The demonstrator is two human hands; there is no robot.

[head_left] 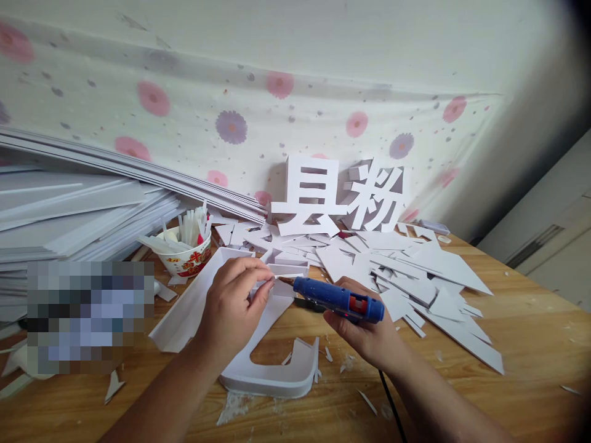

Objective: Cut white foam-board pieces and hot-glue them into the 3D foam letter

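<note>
A wooden table (521, 344) with a light brown, streaky grain fills the lower part of the view, and small white chips and smears of clear film are scattered over it. Above its near half, the left hand (235, 301) is pinched, thumb against fingers, on a thin white strip (292, 276), while the right hand (369, 344) is wrapped around a blue plastic glue gun (330, 296) with a red part inside its opening. The gun's nozzle points left, close to the pinched fingertips, and a black cable (390, 400) runs down toward the near edge. Below the hands lies a white hooked letter form (272, 376) with a raised side wall, and a long white walled piece (187, 317) lies just left of it, partly behind the left forearm. Further back stands a white and red printed paper bowl (184, 261) full of pale sticks. A stack of white sheets (92, 215) takes up the left side, and a loose heap of flat white offcuts (415, 271) spreads across the right. Behind the heap, two white block characters (314, 224) stand upright before a pale cloth with pink and purple flowers (184, 67), hung along a plain whitish wall (369, 37). A pale cabinet (549, 246) stands at far right.
</note>
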